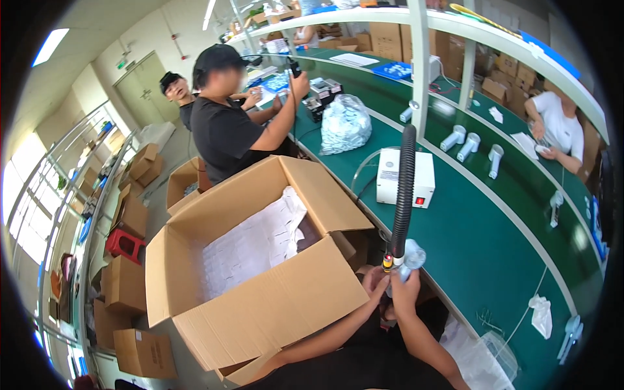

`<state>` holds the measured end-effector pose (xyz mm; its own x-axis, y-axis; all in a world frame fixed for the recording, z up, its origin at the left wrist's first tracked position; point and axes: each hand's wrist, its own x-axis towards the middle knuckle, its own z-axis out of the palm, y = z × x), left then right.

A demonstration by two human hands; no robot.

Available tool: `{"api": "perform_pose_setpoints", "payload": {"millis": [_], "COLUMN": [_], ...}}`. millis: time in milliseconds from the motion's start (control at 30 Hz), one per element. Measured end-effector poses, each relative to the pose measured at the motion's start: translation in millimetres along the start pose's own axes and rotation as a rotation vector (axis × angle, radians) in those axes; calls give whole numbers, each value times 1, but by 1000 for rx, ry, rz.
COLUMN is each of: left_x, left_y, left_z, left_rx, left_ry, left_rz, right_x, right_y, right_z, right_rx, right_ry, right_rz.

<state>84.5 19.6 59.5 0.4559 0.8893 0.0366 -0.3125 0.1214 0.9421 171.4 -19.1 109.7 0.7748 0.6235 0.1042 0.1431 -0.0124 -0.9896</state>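
Note:
My left hand (373, 281) and my right hand (404, 291) are raised together just below the end of a black corrugated hose (404, 188) that hangs down over the green bench. Between the fingers of both hands sits a small clear plastic part (412, 257), pressed up beside the hose's orange-and-yellow tip (388, 262). My forearms come in from the lower edge. A large open cardboard box (260, 305) with sheets of white packed pieces inside stands directly to my left.
A white control box (390, 177) with a red switch sits on the green bench (481, 253). A silvery bag (344, 123) and several white cylindrical parts (469, 144) lie farther along. Other people work at the bench ahead and across. Cardboard boxes (127, 286) crowd the floor at left.

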Motion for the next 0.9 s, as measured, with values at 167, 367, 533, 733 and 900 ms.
{"api": "perform_pose_setpoints", "payload": {"millis": [167,367,533,733,900], "left_x": [-11,12,25,19,29], "left_y": [18,10,41,45,41], "left_z": [-8,20,31,35,46], "left_rx": [119,96,219,90,72], "left_ry": [18,-47,-57,-63,-132], "left_rz": [27,63,-42,-6,11], "right_x": [3,7,11,8,12], "right_y": [3,-12,-22,-40,-37], "right_z": [16,-7,-18,-24,-32], "right_rx": [64,77,66,124,109], "right_ry": [-28,72,50,36,104], "right_rz": [98,122,95,88,50]}}
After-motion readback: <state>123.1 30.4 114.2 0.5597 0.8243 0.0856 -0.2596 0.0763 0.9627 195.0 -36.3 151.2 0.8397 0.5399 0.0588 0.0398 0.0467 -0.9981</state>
